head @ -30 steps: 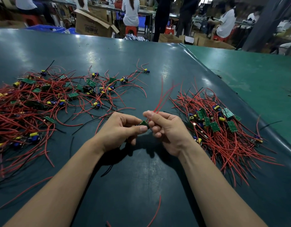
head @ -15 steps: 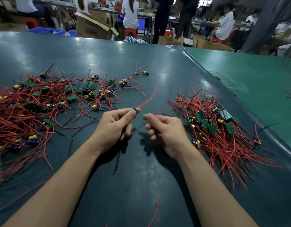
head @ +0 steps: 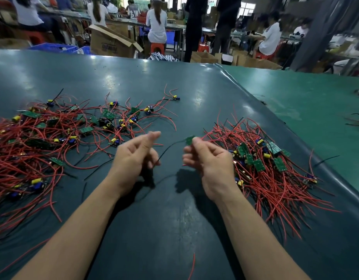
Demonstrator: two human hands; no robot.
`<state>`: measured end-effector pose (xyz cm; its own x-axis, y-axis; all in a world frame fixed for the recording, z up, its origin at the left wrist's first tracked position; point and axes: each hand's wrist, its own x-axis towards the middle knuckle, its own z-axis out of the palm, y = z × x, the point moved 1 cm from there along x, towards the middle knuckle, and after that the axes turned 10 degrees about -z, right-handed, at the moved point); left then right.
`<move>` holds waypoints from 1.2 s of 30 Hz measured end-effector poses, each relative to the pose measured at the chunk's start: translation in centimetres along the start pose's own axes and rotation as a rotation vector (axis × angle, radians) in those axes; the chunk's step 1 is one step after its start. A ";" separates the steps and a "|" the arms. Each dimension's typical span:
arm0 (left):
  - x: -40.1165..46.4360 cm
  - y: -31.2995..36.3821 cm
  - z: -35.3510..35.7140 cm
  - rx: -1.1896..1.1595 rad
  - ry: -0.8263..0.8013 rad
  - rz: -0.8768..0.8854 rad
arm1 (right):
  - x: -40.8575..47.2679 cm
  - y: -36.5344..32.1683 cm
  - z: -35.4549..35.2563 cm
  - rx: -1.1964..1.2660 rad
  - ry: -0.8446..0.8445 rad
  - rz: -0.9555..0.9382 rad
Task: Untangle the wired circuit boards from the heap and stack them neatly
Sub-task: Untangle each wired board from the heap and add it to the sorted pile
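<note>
At centre frame, the right hand [head: 210, 158] is pinching a small green circuit board [head: 189, 140] between thumb and fingers, holding it above the dark desk [head: 174, 219]. A black wire [head: 170, 146] is trailing from the board toward the left hand [head: 134, 156], whose fingers are loosely curled; whether they are gripping it is unclear. The tangled heap [head: 43, 142] is lying at left, the neater stack [head: 265, 164] at right.

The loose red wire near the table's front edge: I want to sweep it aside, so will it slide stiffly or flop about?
The red wire is thin and lies in a gentle bend, so it will probably flex instead of moving as one stiff piece. It looks light, and the table looks smooth and glossy, so a light push should likely slide it easily.
</note>
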<state>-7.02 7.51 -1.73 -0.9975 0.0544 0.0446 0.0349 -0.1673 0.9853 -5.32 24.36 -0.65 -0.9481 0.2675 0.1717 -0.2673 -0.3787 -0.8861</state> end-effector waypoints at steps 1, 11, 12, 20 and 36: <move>0.3 0.1 -0.3 -0.053 0.083 0.005 | 0.2 -0.3 -0.4 0.038 0.115 -0.077; 0.7 0.0 -1.0 -0.117 0.314 0.079 | -1.8 -1.0 0.4 -0.192 0.170 -0.420; 0.7 0.0 -0.9 -0.112 0.311 0.081 | -1.9 -0.9 0.4 -0.216 0.159 -0.427; 0.7 0.0 -0.8 -0.107 0.299 0.076 | -0.5 -1.2 -1.2 0.104 0.501 -0.186; 0.4 -0.1 -0.4 0.077 0.298 0.131 | -0.5 -1.1 -1.4 0.015 0.280 0.131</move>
<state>-7.44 7.17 -1.92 -0.9577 -0.2551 0.1329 0.1575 -0.0785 0.9844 -4.29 25.90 -0.38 -0.8911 0.4482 -0.0707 -0.1503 -0.4384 -0.8861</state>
